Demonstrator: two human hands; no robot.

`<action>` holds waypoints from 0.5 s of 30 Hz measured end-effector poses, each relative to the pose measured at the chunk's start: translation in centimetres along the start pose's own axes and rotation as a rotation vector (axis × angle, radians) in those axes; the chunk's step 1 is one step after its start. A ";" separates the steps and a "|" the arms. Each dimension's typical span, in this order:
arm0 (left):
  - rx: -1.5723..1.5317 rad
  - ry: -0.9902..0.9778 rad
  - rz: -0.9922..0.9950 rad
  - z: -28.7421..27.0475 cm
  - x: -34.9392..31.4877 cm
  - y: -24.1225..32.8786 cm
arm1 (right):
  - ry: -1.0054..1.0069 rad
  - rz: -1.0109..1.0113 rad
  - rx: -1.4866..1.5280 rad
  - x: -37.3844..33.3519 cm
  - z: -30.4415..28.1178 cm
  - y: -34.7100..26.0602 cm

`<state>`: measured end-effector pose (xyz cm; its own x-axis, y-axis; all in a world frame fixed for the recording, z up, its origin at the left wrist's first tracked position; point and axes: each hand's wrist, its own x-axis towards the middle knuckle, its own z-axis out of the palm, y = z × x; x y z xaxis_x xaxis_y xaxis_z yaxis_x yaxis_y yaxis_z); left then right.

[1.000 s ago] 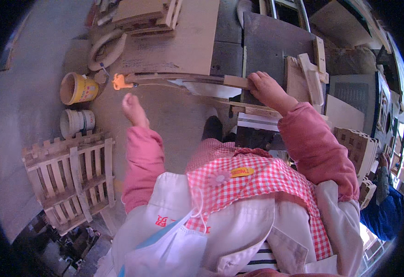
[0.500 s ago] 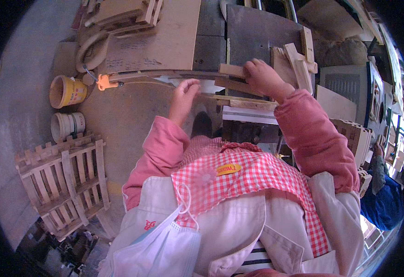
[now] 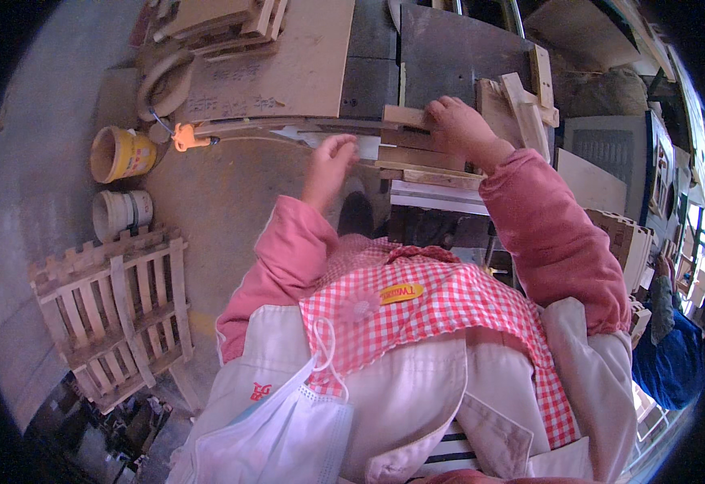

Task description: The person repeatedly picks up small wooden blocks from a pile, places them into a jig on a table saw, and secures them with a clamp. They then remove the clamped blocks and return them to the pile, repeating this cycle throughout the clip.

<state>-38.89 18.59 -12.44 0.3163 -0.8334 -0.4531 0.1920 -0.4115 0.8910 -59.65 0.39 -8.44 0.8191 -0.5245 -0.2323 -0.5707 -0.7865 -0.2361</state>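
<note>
Wood strip point(image 3: 405, 117) should be light for its size & stiff, easy one-hand stuff; dry & rough rather than slippery, I'd judge, & not fragile, though raw edges could splinter. Best hold: thumb on one long edge, fingertips on the other, nr the middle for balance; an end grip would let the far end dip.

Looks: short, straight, flat-sided, pale tan, squared L end, no paint visible. It lies crosswise at the near edge of the dark tabletop point(image 3: 465, 56), L end poking out past the top's L side, R end under the fingers.

R hand point(image 3: 463, 131): fingers bent down over the strip's R end, touching it; pinch or just a press, can't tell, as the knuckles block the view. L hand point(image 3: 330, 168): fingers loosely curled, nothing seen in it, a bit blurred, so can't tell how far closed; it's just L of the strip, not touching it, w/ a white sheet point(image 3: 368, 148) close by.

Also about: loose wood pieces point(image 3: 526, 117) R of the R hand, a brown panel point(image 3: 268, 85) up L, an orange plastic fitting point(image 3: 187, 137) far L.
</note>
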 end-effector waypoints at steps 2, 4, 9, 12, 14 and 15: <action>-0.006 0.007 -0.004 0.0 -0.2 -0.1 | -0.001 0.017 -0.009 0.6 0.0 0.3; -0.019 0.015 0.001 0.0 -0.3 -0.2 | 0.009 -0.013 -0.024 0.8 0.2 0.7; -0.041 0.021 0.018 0.0 -0.5 -0.3 | -0.077 -0.011 -0.013 0.2 1.2 1.1; -0.002 0.020 0.003 0.1 -0.6 -0.1 | -0.015 -0.034 -0.015 0.7 1.1 2.1; 0.011 0.017 -0.016 0.1 -0.6 0.0 | 0.018 -0.072 -0.047 1.6 0.9 2.9; -0.002 0.015 -0.025 0.2 -0.6 0.1 | 0.022 -0.097 -0.078 2.1 0.8 3.2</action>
<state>-39.26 19.02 -12.09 0.3253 -0.8172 -0.4757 0.2016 -0.4316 0.8793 -59.83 -2.95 -10.42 0.8718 -0.4511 -0.1908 -0.4830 -0.8564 -0.1825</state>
